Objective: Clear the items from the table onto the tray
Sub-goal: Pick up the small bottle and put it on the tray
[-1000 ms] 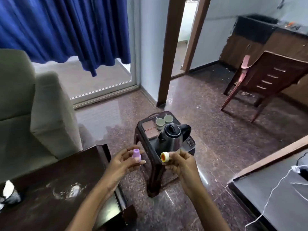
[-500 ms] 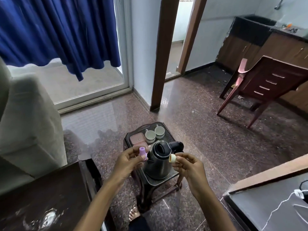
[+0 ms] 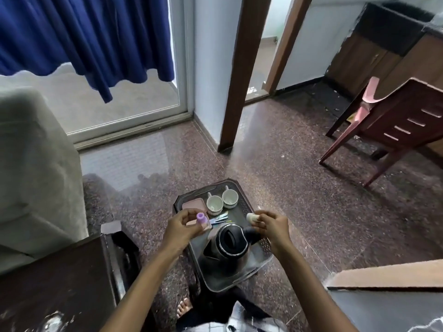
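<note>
A dark tray (image 3: 263, 264) sits on a low stool in front of me. On it stand a black kettle (image 3: 227, 250), two white cups (image 3: 221, 202), a pink flat box (image 3: 193, 204) and some small sachets (image 3: 221, 218). My left hand (image 3: 179, 227) pinches a small purple container (image 3: 201, 218) above the tray's left side. Over the tray's right edge, beside the kettle's handle, my right hand (image 3: 271, 225) grips a small cream-coloured container (image 3: 251, 218).
A dark wooden table (image 3: 55, 283) is at lower left, with a grey sofa (image 3: 36, 176) behind it. Another table corner (image 3: 388, 279) is at lower right. A red plastic chair (image 3: 395, 125) stands at the right. My bare foot (image 3: 184, 307) is below the stool.
I have come closer and now look down on the tray. Both hands have moved forward and apart, over the tray's two sides, still holding the small containers.
</note>
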A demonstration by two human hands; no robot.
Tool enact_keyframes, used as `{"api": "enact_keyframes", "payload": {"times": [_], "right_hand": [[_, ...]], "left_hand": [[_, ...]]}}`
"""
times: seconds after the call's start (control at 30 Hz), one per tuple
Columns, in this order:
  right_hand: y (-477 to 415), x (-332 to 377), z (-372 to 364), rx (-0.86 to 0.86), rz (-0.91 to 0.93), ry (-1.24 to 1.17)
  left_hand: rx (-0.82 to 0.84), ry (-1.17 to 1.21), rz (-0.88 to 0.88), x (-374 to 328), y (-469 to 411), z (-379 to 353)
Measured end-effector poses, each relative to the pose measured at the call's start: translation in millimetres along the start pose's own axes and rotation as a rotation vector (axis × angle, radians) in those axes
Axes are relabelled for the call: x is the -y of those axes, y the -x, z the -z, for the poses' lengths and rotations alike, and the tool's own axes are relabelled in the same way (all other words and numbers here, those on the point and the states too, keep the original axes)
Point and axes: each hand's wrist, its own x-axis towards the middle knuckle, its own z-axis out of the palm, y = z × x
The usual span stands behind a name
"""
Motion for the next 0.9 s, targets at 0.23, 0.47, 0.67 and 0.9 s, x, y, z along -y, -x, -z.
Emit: {"api": "enact_keyframes", "payload": {"times": [0.23,0.47,0.67,0.9], "right_hand": [[-100,-13,-39,0.115,0.097,0.594],[-181,-60,-53,0.232,-0.002,0.921],[-198,-75,-67,0.263,-0.068,0.977],[-204,-86,-65,0.302,-0.106,0.872]], "left_hand": [[-0.109,0.016,0.111,0,-21,-16],[-0.211,0.003,0.131,3,-35,-37],[-0.31,0.038,0.176,13,-35,-49],[-0.298,0.007,0.201,17,-36,-55]]}}
